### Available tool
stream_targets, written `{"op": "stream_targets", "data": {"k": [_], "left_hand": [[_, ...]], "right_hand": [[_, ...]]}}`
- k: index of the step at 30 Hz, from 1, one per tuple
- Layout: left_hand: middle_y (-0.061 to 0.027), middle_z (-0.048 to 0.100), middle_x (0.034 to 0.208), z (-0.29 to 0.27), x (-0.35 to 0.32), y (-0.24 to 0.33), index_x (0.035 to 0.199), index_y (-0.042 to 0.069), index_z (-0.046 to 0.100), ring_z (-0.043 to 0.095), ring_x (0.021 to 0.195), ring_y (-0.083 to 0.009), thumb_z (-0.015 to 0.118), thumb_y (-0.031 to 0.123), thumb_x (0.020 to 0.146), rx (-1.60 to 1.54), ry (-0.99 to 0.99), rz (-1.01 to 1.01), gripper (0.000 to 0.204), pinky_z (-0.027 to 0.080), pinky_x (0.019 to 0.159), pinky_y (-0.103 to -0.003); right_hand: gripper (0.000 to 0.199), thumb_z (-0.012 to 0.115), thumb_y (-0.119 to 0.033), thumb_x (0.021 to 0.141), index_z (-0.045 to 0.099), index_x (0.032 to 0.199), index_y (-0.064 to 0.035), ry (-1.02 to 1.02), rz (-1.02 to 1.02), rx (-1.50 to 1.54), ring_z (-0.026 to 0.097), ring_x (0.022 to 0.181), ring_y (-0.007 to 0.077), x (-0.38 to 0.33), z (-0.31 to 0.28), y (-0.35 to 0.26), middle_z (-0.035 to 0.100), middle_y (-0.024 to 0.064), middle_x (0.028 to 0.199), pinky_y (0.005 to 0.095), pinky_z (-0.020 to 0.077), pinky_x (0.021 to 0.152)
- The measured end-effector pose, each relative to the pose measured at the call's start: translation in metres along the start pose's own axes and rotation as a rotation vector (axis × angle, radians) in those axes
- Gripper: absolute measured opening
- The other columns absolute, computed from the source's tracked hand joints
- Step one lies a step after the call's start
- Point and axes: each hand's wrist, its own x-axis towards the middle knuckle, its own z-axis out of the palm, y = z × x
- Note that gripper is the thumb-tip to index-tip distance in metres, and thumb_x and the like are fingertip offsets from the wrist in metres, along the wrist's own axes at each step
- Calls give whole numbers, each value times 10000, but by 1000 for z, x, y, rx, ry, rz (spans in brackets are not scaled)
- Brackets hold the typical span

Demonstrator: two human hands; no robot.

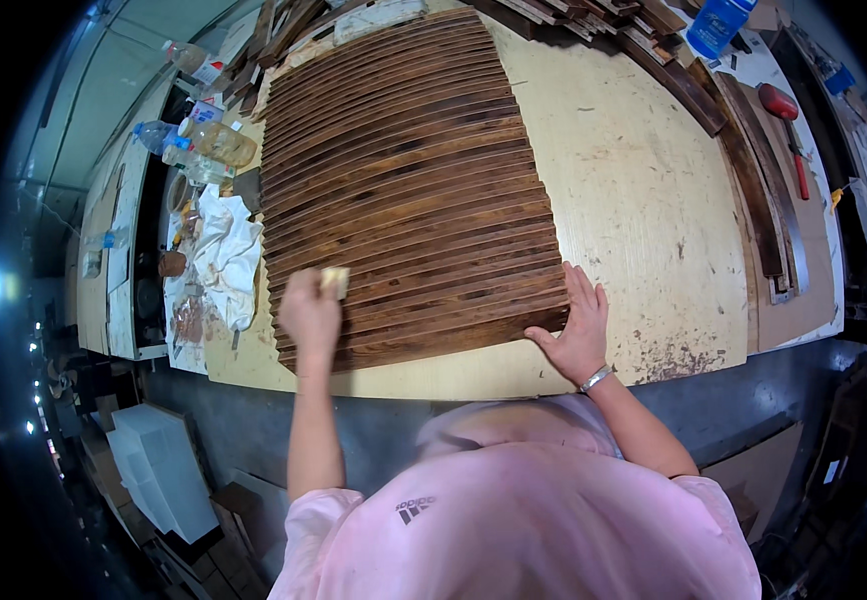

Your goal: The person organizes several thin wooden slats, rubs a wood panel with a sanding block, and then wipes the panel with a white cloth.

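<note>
Partly hidden in our left hand (310, 312), a small pale pad (335, 281) shows only at its far edge; we grip it closed, pressed on the near left of the row of dark wooden slats (408, 180). Our right hand (579, 327) lies open and flat, fingers spread, on the slats' near right corner, on the pale worktable (643, 190).

**Pale bench under a bed of dark slats**

The pale, stained plywood bench (643, 200) carries a broad row of dark brown wooden slats (408, 180) laid side by side. At its left edge lie a crumpled white rag (225, 255) and clear plastic bottles (215, 142); loose dark wooden strips (753, 190) lie to the right.
</note>
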Motion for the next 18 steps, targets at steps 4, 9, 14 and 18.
{"op": "stream_targets", "data": {"k": [4, 9, 14, 18], "left_hand": [[-112, 639, 813, -23, 0, -32, 840, 45, 632, 635, 725, -318, 744, 104, 776, -48, 66, -153, 141, 489, 658, -417], [-112, 596, 850, 0, -1, 75, 917, 44, 658, 615, 762, -300, 735, 69, 779, -251, 46, 270, 160, 494, 662, -379], [-88, 606, 923, 30, -4, 118, 959, 96, 665, 653, 782, -331, 732, 137, 802, -296, -136, 372, 176, 525, 655, -428], [-79, 623, 922, 4, 8, 34, 948, 95, 678, 663, 784, -297, 736, 134, 798, -152, -122, 269, 165, 532, 665, -414]], "right_hand": [[1099, 832, -461, 674, 285, 1509, 0, 4, -2, 6, 324, 1434, 332, 0, -1, -1, 398, 169, 1521, 533, 181, 1180], [1131, 869, -394, 635, 270, 1525, -35, -20, -36, 55, 341, 1420, 342, 6, -3, 3, 426, 189, 1490, 531, 173, 1186], [1199, 915, -304, 553, 263, 1529, -56, -89, -38, 113, 348, 1416, 337, 19, -7, 12, 432, 188, 1483, 517, 154, 1203], [1195, 905, -344, 556, 272, 1522, -38, -108, -89, 35, 345, 1416, 340, 24, -5, 17, 427, 183, 1491, 495, 164, 1208]]}}
